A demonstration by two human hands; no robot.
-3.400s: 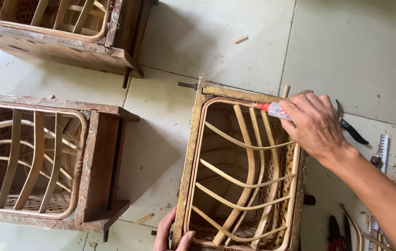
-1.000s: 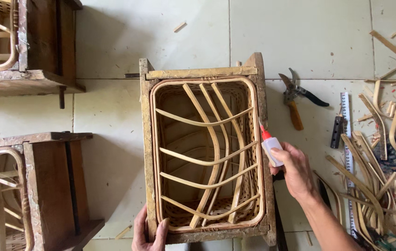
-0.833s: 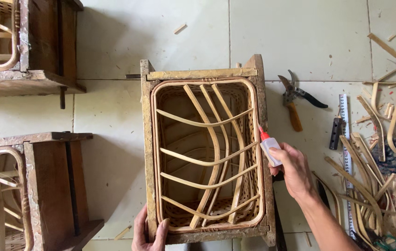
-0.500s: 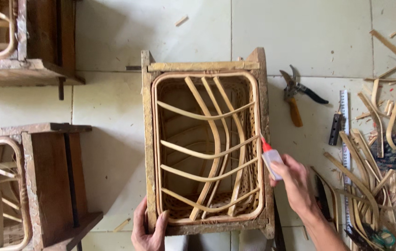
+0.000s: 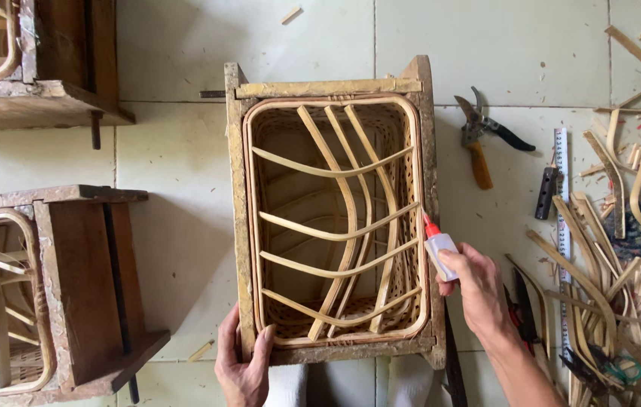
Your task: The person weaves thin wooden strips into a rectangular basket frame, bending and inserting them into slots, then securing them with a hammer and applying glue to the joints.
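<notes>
My right hand (image 5: 479,290) is closed around a small glue bottle (image 5: 439,252), white body, red nozzle. Nozzle points up and left, tip at the inner right edge of the wooden frame (image 5: 236,196), just where the rattan rim (image 5: 418,173) meets the wood. Tip looks like it touches the seam, but it's small in this view, so I can't be sure of contact.

My left hand (image 5: 241,362) grips the near left corner of the frame, fingers curled over the bottom rail, thumb on the outside. It's clamped on the wood, not on any tool.

Key relation: the frame lies straight in front of me, long axis running away from me, near to far. The seam I'm on runs along that same axis, up the right side. The bottle sits about midway along that right side, so the right hand is the near hand for this seam; the left is across the frame at the opposite near corner. The far part of the right seam lies up and ahead of the nozzle, the near part back toward my wrist.

Inside the frame, curved rattan strips (image 5: 335,226) cross over a woven basket.

On the floor right of the frame: pruning shears (image 5: 482,139) with an orange handle, a measuring tape (image 5: 560,188), a pile of rattan offcuts (image 5: 622,249). Left: two more wooden frames (image 5: 64,294), well apart from my hands.
</notes>
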